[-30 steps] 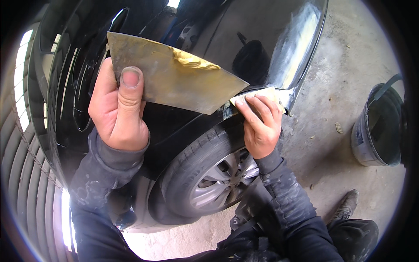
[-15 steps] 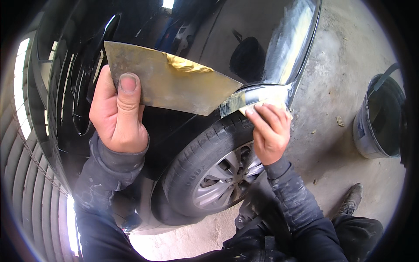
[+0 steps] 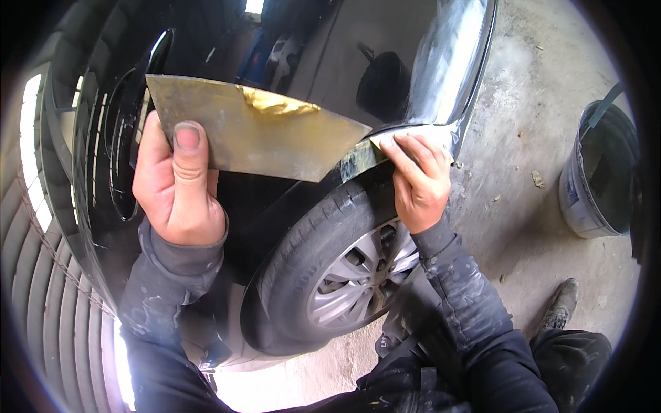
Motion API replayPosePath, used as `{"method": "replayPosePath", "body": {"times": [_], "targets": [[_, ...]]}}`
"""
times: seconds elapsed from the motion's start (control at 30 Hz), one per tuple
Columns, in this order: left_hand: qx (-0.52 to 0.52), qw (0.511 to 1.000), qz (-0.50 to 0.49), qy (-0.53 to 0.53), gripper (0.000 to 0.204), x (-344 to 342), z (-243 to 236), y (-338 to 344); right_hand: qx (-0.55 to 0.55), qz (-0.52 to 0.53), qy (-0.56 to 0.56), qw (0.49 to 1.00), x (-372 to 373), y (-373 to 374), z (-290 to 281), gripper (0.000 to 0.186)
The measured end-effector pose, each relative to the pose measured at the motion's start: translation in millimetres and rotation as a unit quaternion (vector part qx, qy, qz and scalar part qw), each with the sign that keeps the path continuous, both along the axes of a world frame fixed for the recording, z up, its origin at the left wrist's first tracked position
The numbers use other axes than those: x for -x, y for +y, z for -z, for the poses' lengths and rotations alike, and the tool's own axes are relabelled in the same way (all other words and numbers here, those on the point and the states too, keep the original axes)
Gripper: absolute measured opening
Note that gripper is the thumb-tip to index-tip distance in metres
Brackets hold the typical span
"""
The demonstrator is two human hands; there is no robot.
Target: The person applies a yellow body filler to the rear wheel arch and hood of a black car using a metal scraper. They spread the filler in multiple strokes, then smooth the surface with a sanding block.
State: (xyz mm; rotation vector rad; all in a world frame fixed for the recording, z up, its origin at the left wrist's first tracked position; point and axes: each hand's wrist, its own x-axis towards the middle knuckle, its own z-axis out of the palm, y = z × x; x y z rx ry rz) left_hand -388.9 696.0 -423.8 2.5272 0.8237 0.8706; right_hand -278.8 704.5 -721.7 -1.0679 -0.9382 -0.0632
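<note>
My left hand (image 3: 180,175) is closed on a flat, four-sided filler board (image 3: 255,141), thumb on top. A lump of yellow body filler (image 3: 279,103) lies along its upper edge. Beside its right end, my right hand (image 3: 423,175) pinches a thin, pale spreader (image 3: 378,142), mostly hidden under the fingers. The fingers press it against the wheel arch of a black car panel (image 3: 310,41), just above the tire (image 3: 299,248). Whitish, sanded-looking filler (image 3: 447,51) runs up the panel's right edge, and a greenish-grey patch (image 3: 359,162) shows left of the fingers.
A dark bucket (image 3: 599,172) stands on the concrete floor (image 3: 516,158) at the right. My shoe (image 3: 561,303) is on the floor below it. A black door handle (image 3: 162,51) is at upper left, and a ribbed shutter (image 3: 41,296) runs along the left edge.
My right hand has shifted slightly up and left along the wheel arch with the spreader, its fingers lying flatter. The filler board sits a little farther left in view; both grips are unchanged.
</note>
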Motion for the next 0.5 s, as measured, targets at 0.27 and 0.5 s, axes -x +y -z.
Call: {"method": "replayPosePath", "body": {"times": [0.27, 0.5], "targets": [[-0.096, 0.994, -0.046, 0.02, 0.032, -5, 3, 0, -0.002, 0.011, 0.007, 1.0, 8, 7, 6, 0.052], [-0.081, 0.996, -0.038, 0.018, 0.031, -5, 4, 3, -0.015, 0.014, -0.002, 1.0, 22, -4, 14, 0.055]]}}
